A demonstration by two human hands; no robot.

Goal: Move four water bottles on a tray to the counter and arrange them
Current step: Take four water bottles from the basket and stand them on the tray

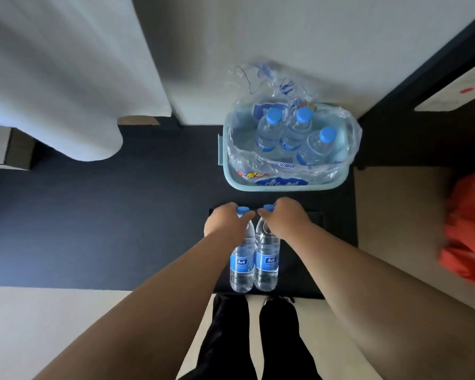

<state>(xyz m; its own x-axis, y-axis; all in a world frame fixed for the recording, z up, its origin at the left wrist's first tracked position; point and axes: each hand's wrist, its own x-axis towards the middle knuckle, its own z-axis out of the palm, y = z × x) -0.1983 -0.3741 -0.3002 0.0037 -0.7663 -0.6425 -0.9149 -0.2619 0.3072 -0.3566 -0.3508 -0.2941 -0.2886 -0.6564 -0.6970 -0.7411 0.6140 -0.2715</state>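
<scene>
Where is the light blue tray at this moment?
In the head view, the light blue tray sits right of centre on the dark surface, by the white wall, beyond the left hand and right hand.

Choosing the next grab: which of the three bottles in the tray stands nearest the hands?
The rightmost bottle, at the front right of the tray; the left bottle and middle bottle stand farther back.

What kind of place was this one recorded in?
Probably a hotel-type guest room, not certain: a dark counter against a plain wall, white draped fabric, and a basket of shrink-wrapped water bottles.
</scene>
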